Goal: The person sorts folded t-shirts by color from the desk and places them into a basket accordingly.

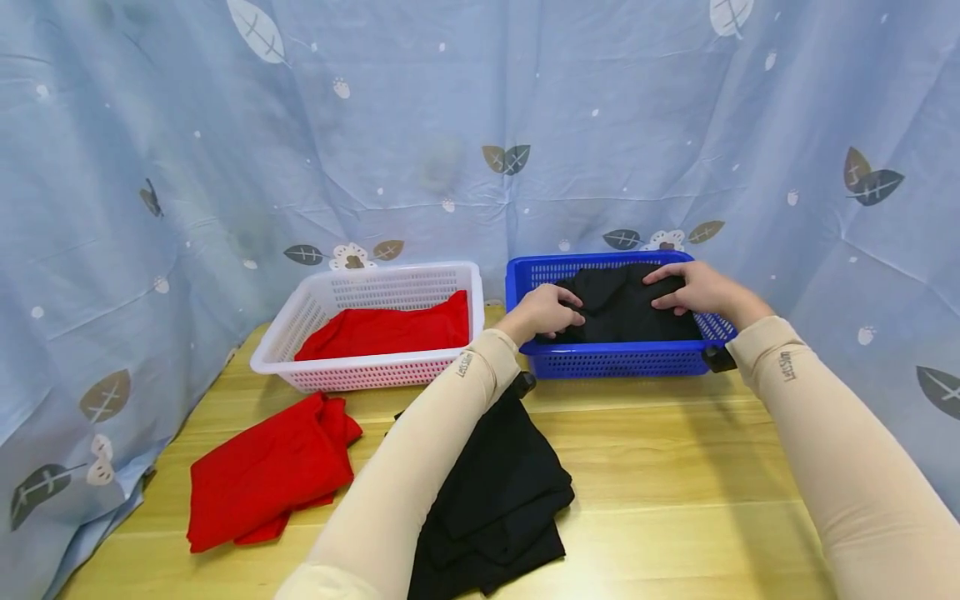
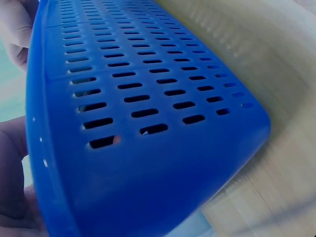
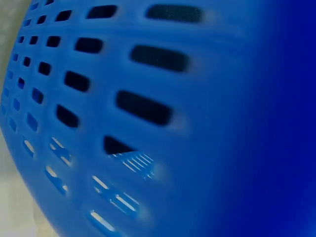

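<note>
A blue perforated basket (image 1: 618, 362) stands at the back right of the table with black fabric (image 1: 626, 304) lying in it. Over the basket's left end reaches my left hand (image 1: 546, 310), its fingers bent slightly and touching the fabric. From the opposite end my right hand (image 1: 697, 290) rests spread fingers on the same fabric. The left wrist view has the basket's slotted wall (image 2: 133, 168) close up, with parts of the left hand (image 2: 12, 182) beyond the rim. Only the basket wall (image 3: 197, 148) fills the right wrist view, and the right hand is hidden there.
A white basket (image 1: 360, 375) holding red fabric (image 1: 390, 329) stands to the left of the blue one. Folded red fabric (image 1: 270, 471) lies on the wooden table (image 1: 675, 467) in front. Folded black fabric (image 1: 502, 492) lies partly under my left forearm. A blue curtain (image 1: 435, 108) hangs behind.
</note>
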Tool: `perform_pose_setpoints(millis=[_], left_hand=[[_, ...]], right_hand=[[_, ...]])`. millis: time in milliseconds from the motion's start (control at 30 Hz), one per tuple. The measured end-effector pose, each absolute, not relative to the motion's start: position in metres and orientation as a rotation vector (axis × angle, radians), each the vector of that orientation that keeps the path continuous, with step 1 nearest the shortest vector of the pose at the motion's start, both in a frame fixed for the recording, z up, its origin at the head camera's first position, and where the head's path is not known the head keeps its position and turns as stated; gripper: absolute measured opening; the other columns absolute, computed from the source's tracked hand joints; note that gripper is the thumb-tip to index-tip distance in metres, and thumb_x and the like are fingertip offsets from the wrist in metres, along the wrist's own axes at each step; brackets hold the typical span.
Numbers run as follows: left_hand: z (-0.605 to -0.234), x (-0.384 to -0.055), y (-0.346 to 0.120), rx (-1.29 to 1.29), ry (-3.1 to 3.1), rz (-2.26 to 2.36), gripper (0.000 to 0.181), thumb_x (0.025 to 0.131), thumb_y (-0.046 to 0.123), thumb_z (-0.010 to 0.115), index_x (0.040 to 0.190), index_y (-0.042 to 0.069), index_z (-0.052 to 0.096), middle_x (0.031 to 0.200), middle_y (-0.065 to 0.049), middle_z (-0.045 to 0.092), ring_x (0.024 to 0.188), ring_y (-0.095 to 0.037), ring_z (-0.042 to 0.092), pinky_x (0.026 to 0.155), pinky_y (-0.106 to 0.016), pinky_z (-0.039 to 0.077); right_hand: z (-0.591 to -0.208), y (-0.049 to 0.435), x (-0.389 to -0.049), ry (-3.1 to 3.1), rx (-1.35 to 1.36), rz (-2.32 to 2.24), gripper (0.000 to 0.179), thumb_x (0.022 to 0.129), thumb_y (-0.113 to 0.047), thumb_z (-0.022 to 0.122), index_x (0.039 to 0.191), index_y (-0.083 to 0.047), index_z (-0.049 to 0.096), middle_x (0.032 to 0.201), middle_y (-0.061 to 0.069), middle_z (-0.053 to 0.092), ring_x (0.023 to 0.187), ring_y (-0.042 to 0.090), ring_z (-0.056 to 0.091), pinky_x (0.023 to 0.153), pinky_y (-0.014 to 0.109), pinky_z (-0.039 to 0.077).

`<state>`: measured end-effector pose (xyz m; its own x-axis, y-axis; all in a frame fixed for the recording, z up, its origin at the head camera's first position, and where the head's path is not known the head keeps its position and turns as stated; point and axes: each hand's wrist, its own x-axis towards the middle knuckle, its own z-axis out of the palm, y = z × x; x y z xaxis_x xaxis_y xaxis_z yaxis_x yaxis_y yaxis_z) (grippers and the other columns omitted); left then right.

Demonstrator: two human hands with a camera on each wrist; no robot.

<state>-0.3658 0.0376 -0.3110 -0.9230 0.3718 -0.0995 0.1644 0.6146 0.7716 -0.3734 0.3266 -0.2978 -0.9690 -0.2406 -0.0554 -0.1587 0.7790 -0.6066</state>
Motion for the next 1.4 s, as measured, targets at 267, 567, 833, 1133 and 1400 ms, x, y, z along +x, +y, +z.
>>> perform_pose_setpoints(millis=[267,567,833,1133,1400], left_hand=[[-0.313,-0.365,0.039,0.478,2.607,1.075,0.040,0.101,0.022,0.075,0.139,0.012,0.070,0.139,-0.012,0.068,0.081,-0.015,0.062,0.076,-0.034,0.060],[-0.313,-0.363,0.040,0.528,2.630,0.882,0.048,0.103,0.026,0.072,0.148,0.012,0.063,0.149,-0.011,0.064,0.117,-0.023,0.066,0.102,-0.038,0.057],[-0.314,-0.362,0.042,0.589,2.704,0.704,0.054,0.104,0.031,0.069,0.153,0.011,0.058,0.160,-0.011,0.056,0.149,-0.029,0.052,0.120,-0.043,0.046],[-0.311,-0.357,0.048,0.520,2.826,0.501,0.052,0.105,0.036,0.068,0.151,0.013,0.059,0.162,-0.018,0.047,0.154,-0.041,0.039,0.124,-0.052,0.041],[-0.309,-0.354,0.051,0.530,2.949,0.408,0.038,0.106,0.035,0.066,0.130,0.006,0.071,0.155,-0.017,0.057,0.151,-0.038,0.044,0.123,-0.048,0.042]], right_hand=[[-0.301,0.323,-0.372,2.813,-0.311,-0.926,0.053,0.104,-0.015,0.070,0.150,0.003,0.054,0.159,0.037,0.037,0.090,0.026,0.072,0.086,0.041,0.061],[-0.304,0.322,-0.370,2.806,-0.302,-0.845,0.055,0.105,-0.020,0.069,0.151,0.005,0.051,0.144,0.039,0.053,0.095,0.030,0.076,0.070,0.036,0.052],[-0.306,0.325,-0.368,2.801,-0.318,-0.803,0.056,0.106,-0.020,0.067,0.150,0.010,0.050,0.141,0.042,0.056,0.104,0.038,0.076,0.069,0.035,0.052],[-0.307,0.328,-0.366,2.815,-0.338,-0.792,0.053,0.107,-0.016,0.064,0.148,0.014,0.050,0.140,0.044,0.056,0.107,0.043,0.074,0.095,0.055,0.058],[-0.308,0.331,-0.366,2.845,-0.355,-0.760,0.047,0.107,-0.018,0.066,0.142,0.012,0.058,0.123,0.034,0.069,0.094,0.031,0.073,0.085,0.048,0.056]])
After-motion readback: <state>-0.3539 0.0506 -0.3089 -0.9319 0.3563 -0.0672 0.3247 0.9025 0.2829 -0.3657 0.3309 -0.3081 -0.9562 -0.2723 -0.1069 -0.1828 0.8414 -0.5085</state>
